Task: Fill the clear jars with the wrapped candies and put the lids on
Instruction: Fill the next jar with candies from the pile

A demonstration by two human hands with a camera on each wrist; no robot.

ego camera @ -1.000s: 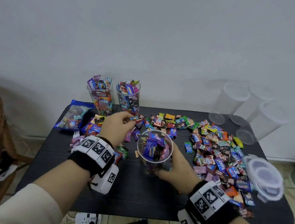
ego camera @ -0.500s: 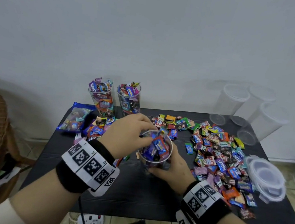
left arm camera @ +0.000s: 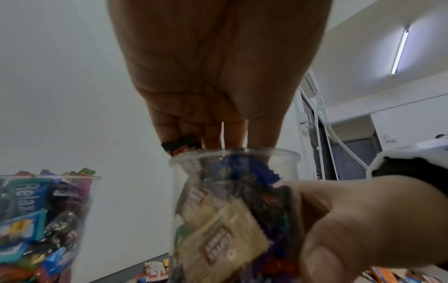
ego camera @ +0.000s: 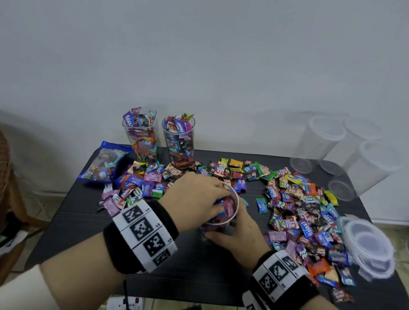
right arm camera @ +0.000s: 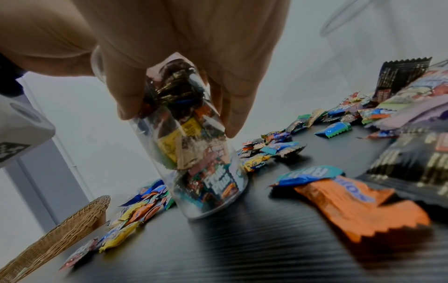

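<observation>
Third clear jar [ego camera: 218,222] mid-desk [ego camera: 185,267], near full, right hand [ego camera: 237,235] wrapped round its wall, left hand [ego camera: 193,199] pinching candies at its rim; two filled jars [ego camera: 159,137] unlidded behind; loose candies [ego camera: 301,216], lids [ego camera: 369,242], empty jars [ego camera: 339,149] remaining.

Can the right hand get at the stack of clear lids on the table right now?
Probably not yet: the right hand grips the jar being filled. The stack of lids sits uncovered at its side, past loose candies.

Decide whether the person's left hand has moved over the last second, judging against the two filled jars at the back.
Yes. The left hand moved right, away from the two filled jars, onto the clear plastic jar.
</observation>
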